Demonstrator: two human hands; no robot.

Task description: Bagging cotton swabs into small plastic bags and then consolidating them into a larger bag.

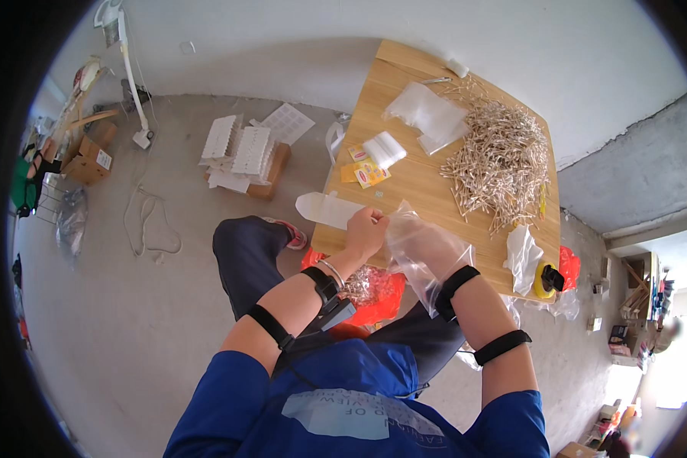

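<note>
At the table's near edge, my left hand (365,233) is closed, its fingertips pinched at the edge of a clear plastic bag (456,250). The bag drapes over my right hand (427,243) and wrist, so that hand shows only through the film and its fingers cannot be made out. Beside my left hand a pale, flat strip with a pointed end (330,209) juts past the table's left edge. A big loose heap of cotton swabs (500,156) covers the table's right part. Yellow-and-white printed cards (368,174) lie farther off, beside a stack of clear small bags (385,149).
More clear plastic sheets (427,111) lie on the wooden table (404,69). A crumpled white bag (522,259) and a yellow-and-black round thing (546,280) sit at its near right corner. A red bag (382,299) is below my hands. Stacked white cartons (240,153) stand on the floor.
</note>
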